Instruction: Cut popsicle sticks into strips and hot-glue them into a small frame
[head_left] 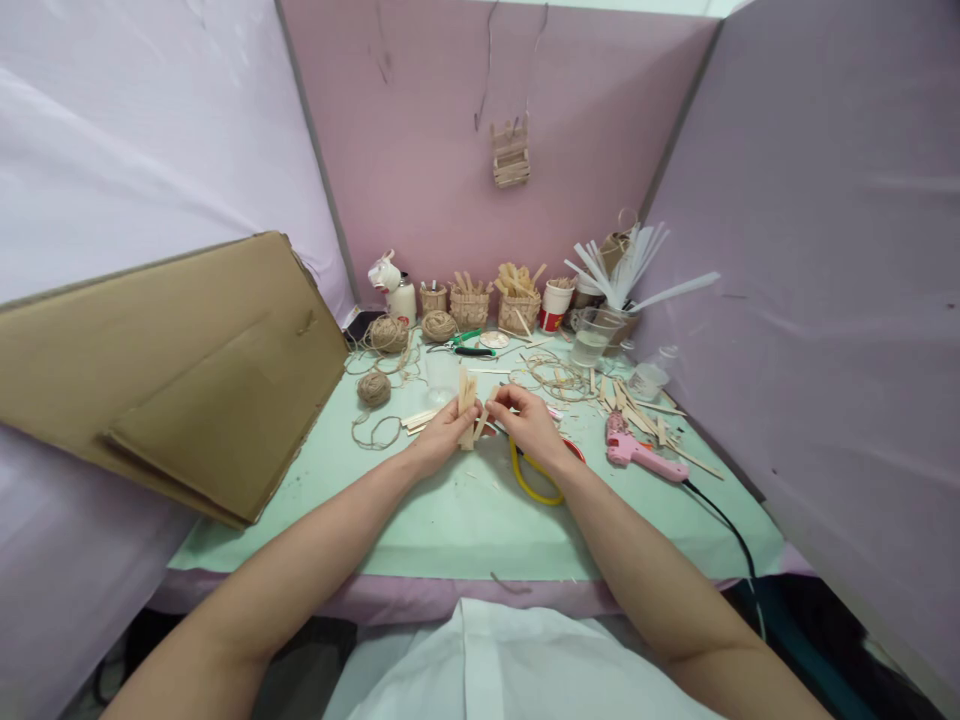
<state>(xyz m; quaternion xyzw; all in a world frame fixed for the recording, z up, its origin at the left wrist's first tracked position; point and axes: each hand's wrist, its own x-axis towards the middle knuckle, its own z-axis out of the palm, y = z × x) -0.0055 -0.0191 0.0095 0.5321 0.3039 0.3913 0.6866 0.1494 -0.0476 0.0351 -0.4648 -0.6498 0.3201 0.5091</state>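
Observation:
Several flat wooden craft sticks (466, 395), upright and side by side, are gripped by my left hand (448, 432) above the middle of the table. My right hand (525, 418) is close beside it, pinching one more wooden stick (482, 424) that leans at a slant. Whether the single stick touches the others I cannot tell. Yellow-handled scissors (534, 490) lie under my right hand, partly covered by the wrist. Left of my left hand, a few loose sticks (417, 421) rest on the table.
A pink glue gun (643, 452) with a black cord lies at right, near scattered sticks (637, 412). Twine balls (373, 389), green-handled pliers (466, 338) and woven baskets of sticks (519, 310) stand further back. Cardboard (187, 370) leans at left. A clear cup (591, 340) holds liquid.

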